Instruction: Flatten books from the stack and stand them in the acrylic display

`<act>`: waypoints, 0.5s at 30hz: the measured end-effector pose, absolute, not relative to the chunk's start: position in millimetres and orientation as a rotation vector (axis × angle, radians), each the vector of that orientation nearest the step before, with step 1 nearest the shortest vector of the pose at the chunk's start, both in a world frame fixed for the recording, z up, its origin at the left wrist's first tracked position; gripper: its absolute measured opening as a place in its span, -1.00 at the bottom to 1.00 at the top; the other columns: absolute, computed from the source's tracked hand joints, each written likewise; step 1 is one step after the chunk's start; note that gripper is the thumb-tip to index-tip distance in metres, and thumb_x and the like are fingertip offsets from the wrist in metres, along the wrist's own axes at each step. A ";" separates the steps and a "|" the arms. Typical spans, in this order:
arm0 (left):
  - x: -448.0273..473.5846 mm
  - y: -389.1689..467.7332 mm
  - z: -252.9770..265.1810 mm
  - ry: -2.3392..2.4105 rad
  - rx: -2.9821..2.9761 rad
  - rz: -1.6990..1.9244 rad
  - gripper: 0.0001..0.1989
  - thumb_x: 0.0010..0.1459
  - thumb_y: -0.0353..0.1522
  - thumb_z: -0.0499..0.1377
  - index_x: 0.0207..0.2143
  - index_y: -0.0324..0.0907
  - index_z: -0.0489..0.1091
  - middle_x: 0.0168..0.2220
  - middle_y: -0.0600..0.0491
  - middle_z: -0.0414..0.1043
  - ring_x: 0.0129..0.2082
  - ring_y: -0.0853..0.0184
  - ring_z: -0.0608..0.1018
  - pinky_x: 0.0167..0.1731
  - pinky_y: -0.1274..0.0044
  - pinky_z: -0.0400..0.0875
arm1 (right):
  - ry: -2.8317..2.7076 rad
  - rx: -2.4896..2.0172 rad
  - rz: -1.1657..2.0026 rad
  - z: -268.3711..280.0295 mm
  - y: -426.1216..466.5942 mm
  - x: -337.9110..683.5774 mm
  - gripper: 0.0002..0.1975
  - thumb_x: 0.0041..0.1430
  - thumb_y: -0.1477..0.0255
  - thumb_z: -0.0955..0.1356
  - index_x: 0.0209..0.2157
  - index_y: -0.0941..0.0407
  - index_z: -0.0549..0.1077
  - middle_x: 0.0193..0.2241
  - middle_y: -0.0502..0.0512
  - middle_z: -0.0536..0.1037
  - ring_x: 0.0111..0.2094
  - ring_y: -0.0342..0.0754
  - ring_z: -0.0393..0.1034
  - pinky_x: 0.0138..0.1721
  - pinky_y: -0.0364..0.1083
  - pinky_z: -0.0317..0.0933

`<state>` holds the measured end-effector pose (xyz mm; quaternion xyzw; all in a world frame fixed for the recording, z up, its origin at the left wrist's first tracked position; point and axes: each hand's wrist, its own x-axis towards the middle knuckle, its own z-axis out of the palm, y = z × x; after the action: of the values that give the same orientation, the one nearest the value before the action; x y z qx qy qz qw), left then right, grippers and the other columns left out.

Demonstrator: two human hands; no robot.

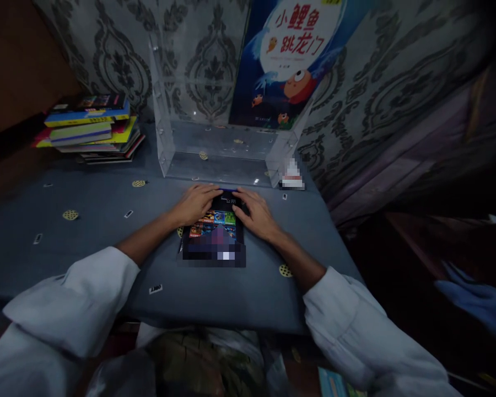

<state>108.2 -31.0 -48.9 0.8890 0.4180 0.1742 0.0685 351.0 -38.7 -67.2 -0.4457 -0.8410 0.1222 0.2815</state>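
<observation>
A dark book (pixel 212 230) with rows of small colourful pictures lies flat on the table in front of me; its near end is blurred out. My left hand (pixel 197 204) rests over its far left corner, fingers stretched along the far edge. On the far right corner lies my right hand (pixel 254 212), thumb apart from the fingers and touching the cover. Both palms face down, and neither hand visibly wraps around the book. Just beyond the fingertips stands a clear acrylic stand (pixel 219 165), with a blue picture book (pixel 268 105) upright in its right side.
A stack of books (pixel 93 132) sits at the back left of the table (pixel 99 231), which has a grey patterned cloth. A pixelated white item (pixel 292 175) is beside the stand's right end. Patterned wallpaper (pixel 119 60) rises behind. Blue cloth (pixel 475 298) lies at the right.
</observation>
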 end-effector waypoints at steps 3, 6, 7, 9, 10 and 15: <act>108.2 -31.3 -49.6 1.264 2.675 0.540 -0.56 0.35 -0.46 -0.04 0.22 -0.15 0.34 0.28 -0.05 0.35 0.30 0.22 0.35 0.26 0.23 0.20 | -2.257 -1.190 0.325 -67.4 -39.0 351.2 -0.56 0.33 0.24 0.27 0.16 0.10 0.43 0.24 0.27 0.41 0.25 0.21 0.28 0.25 0.30 0.14; 107.4 -31.3 -51.0 1.266 2.678 0.562 -0.56 0.36 -0.44 -0.04 0.22 -0.12 0.34 0.28 -0.04 0.35 0.31 0.22 0.34 0.26 0.21 0.19 | -2.258 -1.189 0.321 -67.3 -39.9 351.4 -0.54 0.34 0.23 0.26 0.18 0.10 0.41 0.27 0.27 0.37 0.27 0.22 0.25 0.26 0.30 0.12; 107.1 -31.2 -51.3 1.262 2.682 0.565 -0.57 0.36 -0.43 -0.04 0.22 -0.12 0.34 0.28 -0.04 0.35 0.31 0.22 0.34 0.26 0.22 0.20 | -2.261 -1.187 0.317 -67.1 -40.2 351.4 -0.53 0.34 0.23 0.25 0.19 0.11 0.40 0.28 0.28 0.35 0.29 0.22 0.23 0.26 0.29 0.12; 106.8 -31.1 -51.6 1.251 2.691 0.568 -0.57 0.37 -0.43 -0.04 0.22 -0.12 0.34 0.28 -0.03 0.35 0.31 0.23 0.35 0.26 0.24 0.20 | -2.268 -1.185 0.305 -66.4 -40.5 351.2 -0.52 0.35 0.22 0.24 0.20 0.13 0.39 0.30 0.29 0.32 0.30 0.21 0.21 0.27 0.27 0.12; 106.8 -31.1 -51.4 1.250 2.693 0.568 -0.58 0.37 -0.42 -0.04 0.22 -0.12 0.34 0.28 -0.03 0.35 0.31 0.24 0.35 0.26 0.24 0.20 | -2.273 -1.188 0.299 -66.1 -40.4 351.2 -0.52 0.35 0.22 0.24 0.20 0.14 0.39 0.29 0.29 0.33 0.29 0.21 0.22 0.27 0.27 0.12; 108.7 -32.5 -48.3 1.270 2.679 0.540 -0.58 0.37 -0.44 -0.04 0.22 -0.18 0.34 0.28 -0.07 0.35 0.32 0.23 0.33 0.28 0.24 0.18 | -2.296 -1.191 0.294 -67.1 -38.4 352.3 -0.52 0.35 0.22 0.23 0.19 0.14 0.40 0.25 0.30 0.39 0.26 0.22 0.27 0.25 0.29 0.14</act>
<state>108.7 -32.5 -48.3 0.8872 0.4205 0.1788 0.0643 352.3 -38.4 -67.1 -0.4410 -0.8502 0.1090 0.2662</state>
